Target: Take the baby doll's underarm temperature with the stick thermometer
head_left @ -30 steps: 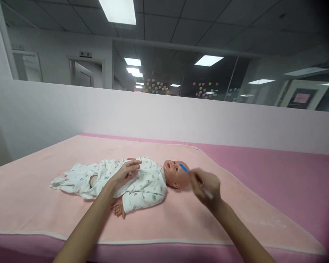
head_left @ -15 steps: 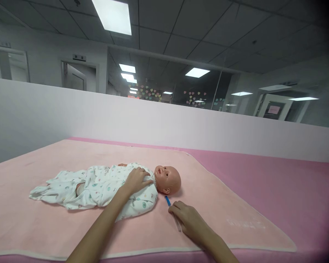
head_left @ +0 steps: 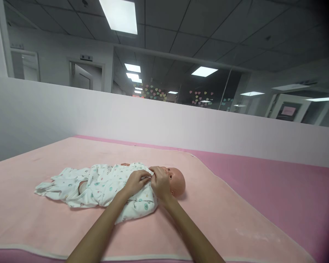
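We see the baby doll [head_left: 173, 179] lying on its back on the pale pink blanket [head_left: 214, 215], head to our right | left hand [head_left: 137, 181] curled on the white printed sleepsuit [head_left: 109, 184] at the collar | right hand [head_left: 160, 183] pinching the same collar cloth beside the chin, fingers closed | pink bed [head_left: 276, 182] beneath.

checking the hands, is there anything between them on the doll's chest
In the head view nothing lies between them: the left hand and right hand meet, fingertips touching, on the white printed sleepsuit at the doll collar.
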Available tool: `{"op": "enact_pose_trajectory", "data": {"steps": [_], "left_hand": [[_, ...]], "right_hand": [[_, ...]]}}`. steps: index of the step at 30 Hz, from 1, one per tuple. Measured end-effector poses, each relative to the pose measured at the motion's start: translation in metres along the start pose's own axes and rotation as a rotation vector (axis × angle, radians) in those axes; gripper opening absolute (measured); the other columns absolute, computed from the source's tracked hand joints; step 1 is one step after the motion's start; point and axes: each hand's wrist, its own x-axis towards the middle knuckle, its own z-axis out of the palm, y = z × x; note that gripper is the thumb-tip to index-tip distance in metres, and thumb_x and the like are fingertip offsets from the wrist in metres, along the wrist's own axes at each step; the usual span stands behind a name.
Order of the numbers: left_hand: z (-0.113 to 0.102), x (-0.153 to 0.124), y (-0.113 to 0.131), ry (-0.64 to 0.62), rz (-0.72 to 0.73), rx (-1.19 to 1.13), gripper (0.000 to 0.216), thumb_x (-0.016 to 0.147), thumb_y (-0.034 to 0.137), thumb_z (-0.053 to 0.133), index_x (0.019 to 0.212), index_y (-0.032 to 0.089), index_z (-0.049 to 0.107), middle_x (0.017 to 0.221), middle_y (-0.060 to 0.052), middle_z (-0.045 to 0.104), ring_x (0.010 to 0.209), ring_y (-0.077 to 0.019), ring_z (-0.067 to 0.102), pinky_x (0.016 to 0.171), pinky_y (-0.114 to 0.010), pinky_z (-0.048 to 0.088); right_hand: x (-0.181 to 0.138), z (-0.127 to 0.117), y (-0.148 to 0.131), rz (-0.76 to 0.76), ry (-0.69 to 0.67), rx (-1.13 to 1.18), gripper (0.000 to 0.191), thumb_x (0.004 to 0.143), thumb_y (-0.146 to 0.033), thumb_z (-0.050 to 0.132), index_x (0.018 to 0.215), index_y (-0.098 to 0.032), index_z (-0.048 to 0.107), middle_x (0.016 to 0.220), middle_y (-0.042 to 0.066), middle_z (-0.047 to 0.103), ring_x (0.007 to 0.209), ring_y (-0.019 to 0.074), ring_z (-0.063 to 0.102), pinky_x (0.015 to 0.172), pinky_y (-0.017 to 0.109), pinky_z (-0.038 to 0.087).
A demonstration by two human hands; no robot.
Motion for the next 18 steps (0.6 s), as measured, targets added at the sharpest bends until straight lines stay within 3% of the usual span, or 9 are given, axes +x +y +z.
{"op": "enact_pose_trajectory", "data": {"steps": [6, 11, 18], "left_hand": [[-0.001, 0.001, -0.001, 0.014, -0.048, 0.110, 0.018, 0.080, 0.022, 0.044, 0.085, 0.020, 0.061, 0.080, -0.003, 0.065, 0.071, -0.0171, 0.055, 0.064, -0.025, 0.037], [0.000, 0.001, 0.005, -0.023, -0.054, 0.169, 0.019, 0.084, 0.028, 0.038, 0.080, 0.018, 0.054, 0.074, -0.001, 0.061, 0.065, -0.0142, 0.052, 0.060, -0.024, 0.036], [0.002, 0.001, 0.002, -0.029, -0.020, 0.226, 0.023, 0.086, 0.029, 0.034, 0.077, 0.017, 0.052, 0.072, -0.002, 0.059, 0.064, -0.0137, 0.051, 0.059, -0.024, 0.035]], "right_hand": [[-0.021, 0.028, 0.010, -0.134, 0.112, 0.027, 0.039, 0.068, -0.002, 0.035, 0.099, -0.016, 0.055, 0.098, 0.008, 0.058, 0.096, 0.0193, 0.052, 0.085, 0.036, 0.043], [-0.029, 0.033, 0.007, -0.044, 0.211, 0.100, 0.038, 0.072, -0.002, 0.035, 0.103, -0.018, 0.052, 0.102, 0.008, 0.054, 0.100, 0.0186, 0.049, 0.087, 0.038, 0.044], [-0.030, 0.036, 0.005, 0.047, 0.222, 0.141, 0.032, 0.076, -0.004, 0.036, 0.101, -0.017, 0.051, 0.103, 0.009, 0.050, 0.101, 0.0178, 0.047, 0.087, 0.036, 0.045]]}}
